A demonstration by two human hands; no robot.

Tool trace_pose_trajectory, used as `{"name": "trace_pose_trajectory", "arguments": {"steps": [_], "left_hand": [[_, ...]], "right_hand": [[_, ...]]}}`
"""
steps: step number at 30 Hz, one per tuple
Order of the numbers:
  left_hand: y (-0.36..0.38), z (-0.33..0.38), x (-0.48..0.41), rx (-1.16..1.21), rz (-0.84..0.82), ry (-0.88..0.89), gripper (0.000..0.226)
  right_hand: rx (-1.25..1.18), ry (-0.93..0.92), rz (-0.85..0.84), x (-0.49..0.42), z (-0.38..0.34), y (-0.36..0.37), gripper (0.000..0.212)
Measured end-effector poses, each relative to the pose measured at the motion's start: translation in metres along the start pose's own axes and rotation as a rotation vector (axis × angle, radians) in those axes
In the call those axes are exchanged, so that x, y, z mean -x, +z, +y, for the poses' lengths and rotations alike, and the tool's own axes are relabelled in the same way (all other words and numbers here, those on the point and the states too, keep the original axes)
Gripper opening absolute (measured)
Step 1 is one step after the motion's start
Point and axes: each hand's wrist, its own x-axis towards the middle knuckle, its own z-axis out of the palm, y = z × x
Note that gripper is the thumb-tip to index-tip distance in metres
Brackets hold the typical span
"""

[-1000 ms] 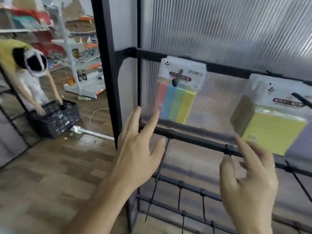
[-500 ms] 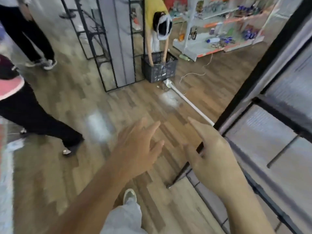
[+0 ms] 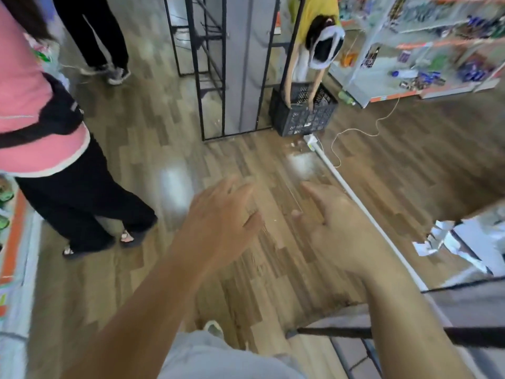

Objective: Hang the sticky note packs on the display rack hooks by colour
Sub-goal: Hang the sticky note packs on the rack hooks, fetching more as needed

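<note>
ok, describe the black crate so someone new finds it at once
Find the tall black-framed rack with grey panels standing mid-floor. At its base on the right, on the wooden floor, sits the black crate. It is the only lattice-walled box in view, and a person in a yellow top bends over it.

Blurred wood-plank floor (image 3: 142, 149), shop shelving (image 3: 426, 47), perhaps glare patches.

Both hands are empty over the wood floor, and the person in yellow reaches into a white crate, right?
Nearly: the head view shows the crate is black, not white. The left hand and right hand are empty over the wood floor.
</note>
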Motion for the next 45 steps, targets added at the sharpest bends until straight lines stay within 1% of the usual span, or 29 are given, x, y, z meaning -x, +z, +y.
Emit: {"name": "trace_pose_trajectory", "arguments": {"steps": [4, 10, 14, 20, 25, 28, 30, 34, 36, 39, 45], "left_hand": [[-0.022, -0.024, -0.055, 0.002, 0.028, 0.003, 0.053], [-0.036, -0.060, -0.150, 0.007, 0.018, -0.081, 0.058], [-0.050, -0.081, -0.229, -0.006, 0.085, -0.134, 0.057], [-0.095, -0.107, -0.335, 0.011, 0.174, -0.275, 0.057], [-0.126, -0.151, -0.404, 0.094, 0.219, -0.359, 0.058], [-0.143, -0.190, -0.450, 0.104, 0.239, -0.388, 0.061], [-0.157, -0.220, -0.482, 0.123, 0.265, -0.390, 0.065], [-0.195, -0.285, -0.549, 0.146, 0.313, -0.361, 0.061], [-0.221, -0.316, -0.582, 0.148, 0.337, -0.330, 0.061], [-0.264, -0.365, -0.633, 0.163, 0.395, -0.265, 0.068], [-0.327, -0.436, -0.731, 0.160, 0.442, -0.162, 0.059]], "right_hand": [[0.033, -0.034, -0.029, -0.067, -0.020, 0.001, 0.058], [0.068, 0.018, -0.129, -0.183, -0.029, 0.013, 0.060], [0.047, -0.031, -0.174, -0.282, -0.037, 0.011, 0.061], [0.033, -0.138, -0.232, -0.421, -0.061, -0.014, 0.060], [0.063, -0.187, -0.262, -0.520, -0.087, -0.019, 0.060], [0.068, -0.174, -0.257, -0.581, -0.108, -0.014, 0.060], [0.081, -0.180, -0.238, -0.621, -0.126, -0.009, 0.060], [0.085, -0.166, -0.196, -0.701, -0.176, 0.005, 0.057], [0.082, -0.164, -0.175, -0.743, -0.206, 0.012, 0.056], [0.045, -0.187, -0.145, -0.801, -0.251, 0.017, 0.057], [-0.020, -0.162, -0.101, -0.904, -0.299, 0.034, 0.058]]}}
